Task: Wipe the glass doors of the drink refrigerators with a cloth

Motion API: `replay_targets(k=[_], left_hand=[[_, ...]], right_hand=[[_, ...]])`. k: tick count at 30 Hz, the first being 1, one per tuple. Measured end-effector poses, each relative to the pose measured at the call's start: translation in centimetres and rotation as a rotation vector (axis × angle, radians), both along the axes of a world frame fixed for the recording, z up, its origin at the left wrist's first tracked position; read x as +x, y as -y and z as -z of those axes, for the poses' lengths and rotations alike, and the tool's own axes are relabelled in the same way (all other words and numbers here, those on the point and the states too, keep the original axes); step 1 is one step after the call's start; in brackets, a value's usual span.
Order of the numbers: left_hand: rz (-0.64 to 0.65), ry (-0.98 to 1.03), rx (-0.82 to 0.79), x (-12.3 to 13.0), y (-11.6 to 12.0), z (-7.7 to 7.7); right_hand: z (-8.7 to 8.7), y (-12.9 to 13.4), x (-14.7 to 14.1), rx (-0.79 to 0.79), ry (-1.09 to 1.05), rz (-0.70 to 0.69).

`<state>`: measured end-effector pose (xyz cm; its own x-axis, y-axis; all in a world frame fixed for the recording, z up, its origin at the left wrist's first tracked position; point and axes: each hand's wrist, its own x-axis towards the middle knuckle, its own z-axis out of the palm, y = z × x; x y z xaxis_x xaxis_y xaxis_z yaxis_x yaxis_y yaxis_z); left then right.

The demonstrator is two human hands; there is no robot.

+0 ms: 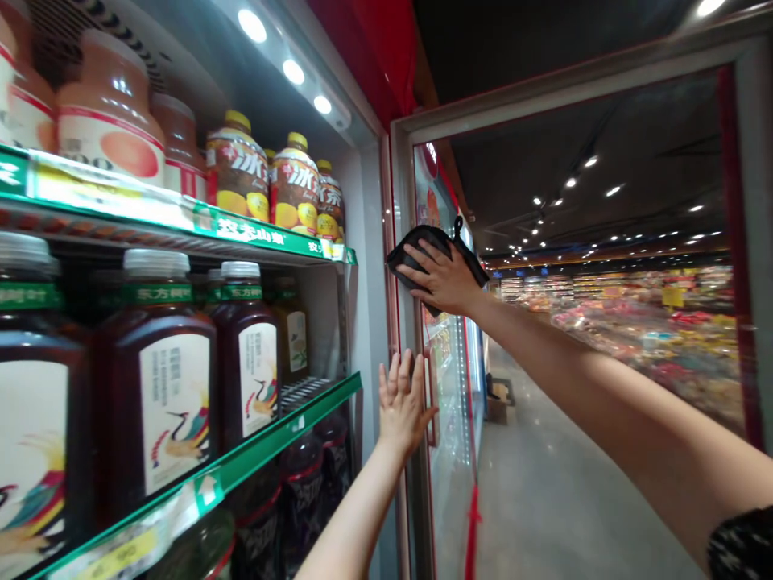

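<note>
My right hand (444, 278) reaches up to the cooler's glass door (447, 403), palm laid over a black cloth (462, 242) with a small loop at its top. The cloth is pressed to the hinge side of the door, where frame and glass meet. Lower down, my left hand (402, 407) is open, its fingers stretched upward against the edge of the door frame (406, 483). Nothing shows in that hand. The door stands swung open to the right.
On the left, cooler shelves hold large dark tea bottles (160, 379), yellow-capped drink bottles (238, 165) and peach-coloured bottles (112, 113). A green shelf edge (283, 439) juts near my left arm. Through the glass lie a shop floor (537, 483) and blurred goods displays (652, 338).
</note>
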<state>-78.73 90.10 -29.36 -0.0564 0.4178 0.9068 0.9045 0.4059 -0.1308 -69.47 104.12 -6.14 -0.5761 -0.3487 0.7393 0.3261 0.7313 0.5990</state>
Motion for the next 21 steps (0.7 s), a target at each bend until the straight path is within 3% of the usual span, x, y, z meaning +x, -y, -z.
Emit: replay_targets(k=[4,12,15,19,21], left_hand=[[-0.004,0.033,-0.019,0.6,0.1,0.5],[-0.028,0.075,-0.034,1.3,0.6,2.8],[-0.030,0.096,0.029,1.6,1.6,3.9],[-0.039,0.104,0.062,1.9,3.1,5.1],[-0.023,0.078,0.042,1.7,3.6,5.2]], right_hand=[[3.9,0.4,0.7,0.036,0.088,0.004],[11.0,0.6,0.2,0.097,0.187,-0.126],[15.1,0.7,0.3,0.109,0.200,-0.171],[22.4,0.6,1.3,0.152,0.251,-0.228],[24.5,0.2,2.1,0.201,0.313,-0.288]])
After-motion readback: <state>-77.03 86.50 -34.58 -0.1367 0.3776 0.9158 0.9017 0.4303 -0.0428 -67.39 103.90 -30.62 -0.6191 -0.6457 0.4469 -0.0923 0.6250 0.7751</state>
